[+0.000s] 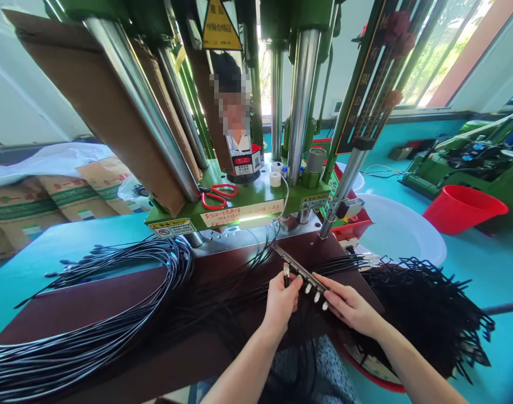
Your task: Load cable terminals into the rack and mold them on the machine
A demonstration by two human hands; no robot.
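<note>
- Your left hand [281, 303] is above the front part of the table [92, 303]. Its grip is closed: thumb and fingers pinch a plug [286, 275] at the end of a black cable.
- You hold the plug upright, just beside the bar [300, 272].
- Your right hand [351, 307] has the bar by its near end. The grip is closed on it with the fingertips.
- The bar is slanted and runs away from you toward the machine [248, 210]. Small metal ends stand out of it between your two hands.
- A thick bundle [113, 320] of black cables lies on the table at your left and curves toward the machine.
- A tangled pile [424, 314] of black cables lies at your right, near your right forearm.
- Red scissors [218, 195] lie on the green base of the machine.
- A white basin [399, 230] and a red bucket [462, 207] stand on the floor at the right, well apart from your hands.
- Another person [235, 112] is behind the machine.
</note>
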